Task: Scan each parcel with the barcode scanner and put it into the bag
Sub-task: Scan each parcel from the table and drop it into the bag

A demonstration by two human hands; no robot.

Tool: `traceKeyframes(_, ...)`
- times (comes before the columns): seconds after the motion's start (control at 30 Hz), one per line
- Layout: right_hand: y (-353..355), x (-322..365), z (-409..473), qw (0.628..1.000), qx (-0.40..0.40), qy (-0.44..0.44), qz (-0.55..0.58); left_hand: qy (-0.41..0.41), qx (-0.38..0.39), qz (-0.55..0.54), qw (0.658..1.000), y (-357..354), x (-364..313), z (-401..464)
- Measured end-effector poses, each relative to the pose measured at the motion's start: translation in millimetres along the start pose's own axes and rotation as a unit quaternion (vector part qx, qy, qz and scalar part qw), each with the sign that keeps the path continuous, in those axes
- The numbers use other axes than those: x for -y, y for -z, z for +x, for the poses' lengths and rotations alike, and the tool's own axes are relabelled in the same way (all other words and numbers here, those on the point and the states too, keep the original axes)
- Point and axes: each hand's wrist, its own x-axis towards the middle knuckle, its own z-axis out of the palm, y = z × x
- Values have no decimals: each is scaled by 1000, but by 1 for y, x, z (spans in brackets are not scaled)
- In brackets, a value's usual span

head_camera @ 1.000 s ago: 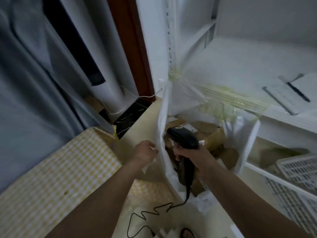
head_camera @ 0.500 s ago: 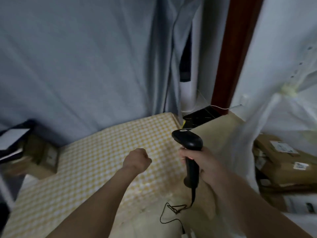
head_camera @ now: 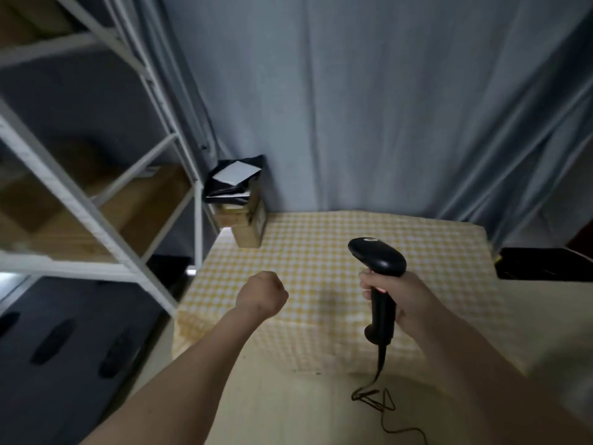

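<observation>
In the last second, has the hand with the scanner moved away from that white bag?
Yes. The right hand holding the scanner now hangs over the checked cloth, bag out of view.

I count two hands, the left (head_camera: 261, 295) and the right (head_camera: 396, 297); one barcode scanner (head_camera: 378, 277); one checked cloth (head_camera: 337, 277) on the worktop; one pile of parcels (head_camera: 239, 200), perhaps three or four, which I cannot separate; one shelf rack (head_camera: 106, 200).

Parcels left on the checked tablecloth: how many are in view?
3, stacked at the cloth's far-left corner: a black mailer bag on top, a cardboard box under it, another box lowest. More may hide behind.
</observation>
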Motion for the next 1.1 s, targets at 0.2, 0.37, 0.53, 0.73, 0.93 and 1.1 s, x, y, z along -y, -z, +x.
traceKeyframes(0.2, -98, -8, 10, 998, 48, -20, -30, 55, -36, -32, 997, 42, 94, -10)
traceKeyframes(0.37, -146, -11, 21, 995, 81, -20, -54, 85, -68, -140, 984, 52, 142, -11)
traceKeyframes(0.53, -185, -13, 47, 992, 100, -34, -64, 105, -61, -145, 982, 58, 174, -4)
traceKeyframes(0.73, -223, -5, 96, 990, 123, -47, -54, 113, -63, -143, 981, 82, 194, 45)
traceKeyframes(0.93, -234, 34, 169, 993, 111, -24, -43, 99, -69, -150, 981, 111, 172, 143)
traceKeyframes(1.1, -237, 66, 226, 992, 114, -8, -52, 83, -73, -120, 987, 125, 140, 223)
